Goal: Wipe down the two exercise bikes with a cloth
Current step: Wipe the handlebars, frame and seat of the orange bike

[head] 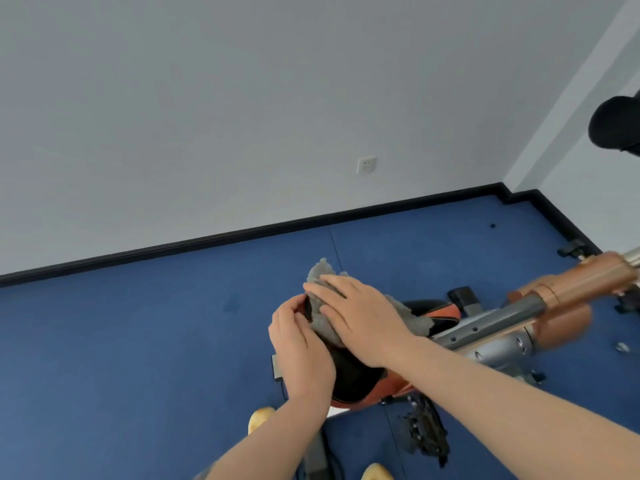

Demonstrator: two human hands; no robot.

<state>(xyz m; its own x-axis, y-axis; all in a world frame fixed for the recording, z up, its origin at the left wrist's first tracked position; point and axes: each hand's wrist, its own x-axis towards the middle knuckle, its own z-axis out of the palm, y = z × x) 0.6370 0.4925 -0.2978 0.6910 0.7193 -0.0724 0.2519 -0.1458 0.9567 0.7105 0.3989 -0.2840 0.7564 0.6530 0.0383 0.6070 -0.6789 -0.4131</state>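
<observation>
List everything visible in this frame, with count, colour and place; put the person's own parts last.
cloth: one, grey, on the saddle nose under the right hand
saddle: one, black with orange trim, centre
bike frame: one, orange and silver, right
pedal: one, black, below the saddle
second saddle: one, black, right edge
wall socket: one, white, on the wall
floor: blue
skirting: black, along the wall
shoes: two, yellow, bottom
left hand: holds the saddle nose
right hand: flat on the cloth

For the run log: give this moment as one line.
stage: wiping saddle | right hand: presses grey cloth flat | left hand: steadies saddle nose
</observation>
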